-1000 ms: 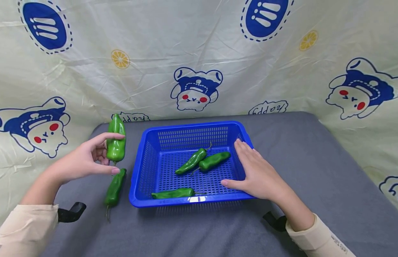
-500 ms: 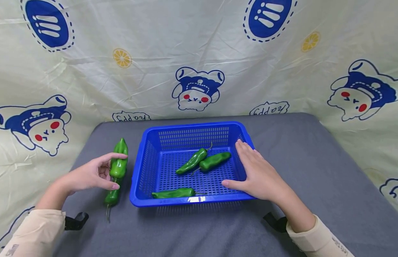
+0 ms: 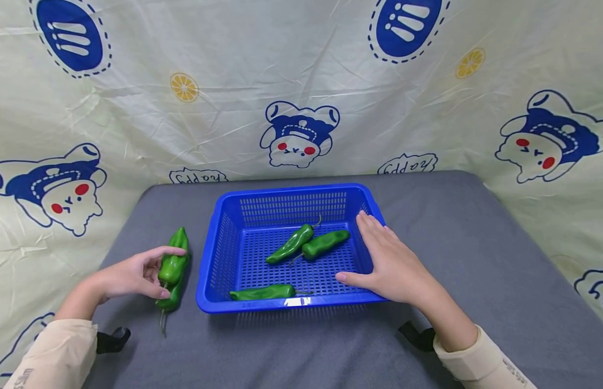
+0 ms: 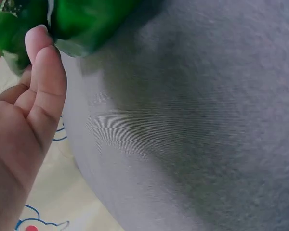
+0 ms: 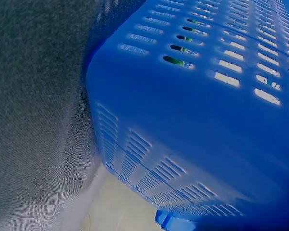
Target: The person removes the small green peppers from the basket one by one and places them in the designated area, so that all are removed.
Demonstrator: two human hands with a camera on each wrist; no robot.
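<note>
In the head view my left hand (image 3: 128, 278) grips a green pepper (image 3: 172, 268) between thumb and fingers. The held pepper lies along and partly over a second green pepper (image 3: 171, 302) on the cloth; whether they touch is unclear. Two peppers (image 4: 86, 21) press close together at the fingertips in the left wrist view. My right hand (image 3: 394, 265) rests with straight fingers on the right side of a blue plastic basket (image 3: 243, 307), thumb over its inside. Three green peppers (image 3: 326, 243) lie in the basket. The right wrist view shows the slotted basket wall (image 5: 183, 106), not the hand.
Grey cloth (image 3: 452, 232) covers the table and reaches past the basket on both sides. A pale printed curtain (image 3: 223, 124) hangs behind the table and along both sides. Black straps (image 3: 114, 340) circle the wrists.
My left hand has brought the held pepper down and toward me, from above the table to beside the lying pepper. The right hand and the basket have stayed put.
</note>
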